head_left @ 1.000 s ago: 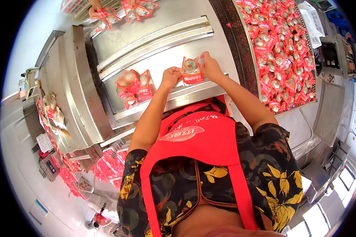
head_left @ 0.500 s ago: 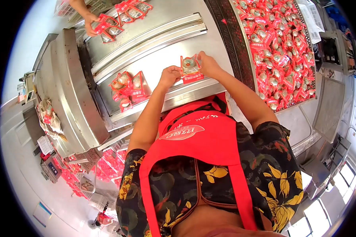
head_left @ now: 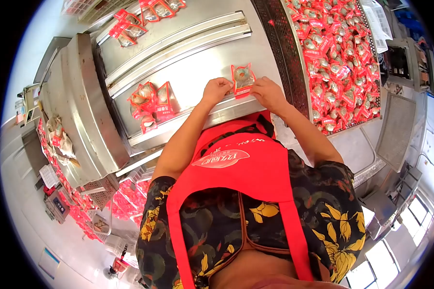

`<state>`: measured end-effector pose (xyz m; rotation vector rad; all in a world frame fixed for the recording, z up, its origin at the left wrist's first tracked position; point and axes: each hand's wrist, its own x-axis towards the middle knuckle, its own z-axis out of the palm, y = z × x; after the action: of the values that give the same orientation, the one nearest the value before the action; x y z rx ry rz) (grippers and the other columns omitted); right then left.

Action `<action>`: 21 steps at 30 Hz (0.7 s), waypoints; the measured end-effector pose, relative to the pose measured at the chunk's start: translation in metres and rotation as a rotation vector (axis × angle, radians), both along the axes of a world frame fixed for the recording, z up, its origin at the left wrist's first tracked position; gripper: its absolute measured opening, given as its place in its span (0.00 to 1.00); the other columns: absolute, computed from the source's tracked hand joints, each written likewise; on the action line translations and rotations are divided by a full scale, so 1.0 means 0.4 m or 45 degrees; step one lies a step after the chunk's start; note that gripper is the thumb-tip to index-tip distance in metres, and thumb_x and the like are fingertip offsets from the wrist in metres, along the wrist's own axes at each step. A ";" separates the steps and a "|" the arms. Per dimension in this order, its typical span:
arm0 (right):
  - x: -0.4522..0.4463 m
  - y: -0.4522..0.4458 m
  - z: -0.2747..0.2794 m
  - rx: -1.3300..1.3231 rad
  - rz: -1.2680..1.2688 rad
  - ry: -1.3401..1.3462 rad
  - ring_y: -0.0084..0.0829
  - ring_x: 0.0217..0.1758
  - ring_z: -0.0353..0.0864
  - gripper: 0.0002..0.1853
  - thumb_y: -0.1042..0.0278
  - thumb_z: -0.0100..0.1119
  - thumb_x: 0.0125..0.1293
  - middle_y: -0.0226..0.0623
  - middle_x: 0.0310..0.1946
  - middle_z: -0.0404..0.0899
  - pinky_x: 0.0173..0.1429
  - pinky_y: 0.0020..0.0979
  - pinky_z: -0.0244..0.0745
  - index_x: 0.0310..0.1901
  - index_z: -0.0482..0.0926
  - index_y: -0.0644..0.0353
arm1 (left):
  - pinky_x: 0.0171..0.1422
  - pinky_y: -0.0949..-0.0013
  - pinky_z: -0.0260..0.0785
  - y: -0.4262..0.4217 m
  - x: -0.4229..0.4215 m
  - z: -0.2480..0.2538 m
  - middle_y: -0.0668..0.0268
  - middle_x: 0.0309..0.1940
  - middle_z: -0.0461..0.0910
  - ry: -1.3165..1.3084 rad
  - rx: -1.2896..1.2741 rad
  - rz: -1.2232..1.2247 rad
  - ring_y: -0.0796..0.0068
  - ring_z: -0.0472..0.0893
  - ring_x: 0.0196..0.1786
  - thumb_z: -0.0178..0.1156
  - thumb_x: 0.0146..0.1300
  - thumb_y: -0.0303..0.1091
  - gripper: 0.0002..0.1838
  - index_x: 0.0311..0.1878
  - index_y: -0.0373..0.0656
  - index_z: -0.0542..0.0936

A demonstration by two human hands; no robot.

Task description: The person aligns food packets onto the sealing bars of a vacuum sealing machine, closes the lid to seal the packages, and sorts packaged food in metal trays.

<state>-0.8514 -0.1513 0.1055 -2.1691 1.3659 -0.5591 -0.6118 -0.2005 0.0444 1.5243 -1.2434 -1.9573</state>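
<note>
A red and clear packet (head_left: 243, 77) with a round item inside lies at the near edge of the steel surface, between my hands. My left hand (head_left: 218, 90) pinches its left edge near the bottom. On the opposite side, the fingers of my right hand (head_left: 269, 93) are closed on its lower right corner. Further left, several similar packets (head_left: 152, 103) lie in a loose group on the steel.
Across a raised metal rail (head_left: 178, 50) lie more packets (head_left: 128, 29). At right, a perforated tray (head_left: 376, 72) holds a heap of packets. A steel machine housing (head_left: 82, 106) stands at left, with a cloth (head_left: 60, 142) on it.
My right hand has moved from the packet's upper right side down to its lower right corner. The packet sits slightly further right. The other person's hand has left the packets across the rail.
</note>
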 end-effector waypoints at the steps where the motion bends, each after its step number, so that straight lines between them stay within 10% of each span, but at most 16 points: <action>1: 0.001 0.006 -0.001 0.002 0.004 0.001 0.39 0.46 0.77 0.02 0.71 0.65 0.58 0.30 0.35 0.77 0.49 0.40 0.73 0.33 0.81 0.55 | 0.38 0.78 0.70 0.005 0.005 0.001 0.68 0.33 0.85 -0.013 -0.047 -0.069 0.83 0.78 0.33 0.63 0.68 0.31 0.08 0.43 0.36 0.84; 10: -0.003 0.072 0.052 -0.165 -0.023 0.059 0.36 0.44 0.79 0.03 0.68 0.65 0.60 0.33 0.35 0.80 0.47 0.38 0.74 0.33 0.83 0.55 | 0.42 0.72 0.72 0.129 0.104 0.140 0.66 0.32 0.85 -0.259 -0.378 0.082 0.76 0.81 0.36 0.61 0.68 0.35 0.08 0.43 0.40 0.84; 12: -0.014 0.103 0.015 0.223 -0.797 -0.199 0.37 0.35 0.83 0.12 0.58 0.65 0.64 0.36 0.30 0.83 0.39 0.38 0.76 0.34 0.84 0.58 | 0.43 0.68 0.73 0.121 0.094 0.156 0.63 0.31 0.86 -0.290 -0.401 0.118 0.71 0.83 0.36 0.61 0.67 0.36 0.08 0.42 0.42 0.84; 21: -0.024 0.058 -0.028 0.780 -1.053 -0.017 0.36 0.24 0.84 0.23 0.46 0.68 0.58 0.39 0.19 0.83 0.35 0.37 0.77 0.22 0.84 0.61 | 0.44 0.62 0.75 0.040 -0.033 0.125 0.60 0.34 0.87 -0.497 -0.462 -0.157 0.64 0.85 0.38 0.65 0.64 0.37 0.15 0.49 0.42 0.76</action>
<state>-0.8608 -0.1283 0.0945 -1.0739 2.0764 -0.3535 -0.6251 -0.1844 0.0944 1.7124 -1.7755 -1.4281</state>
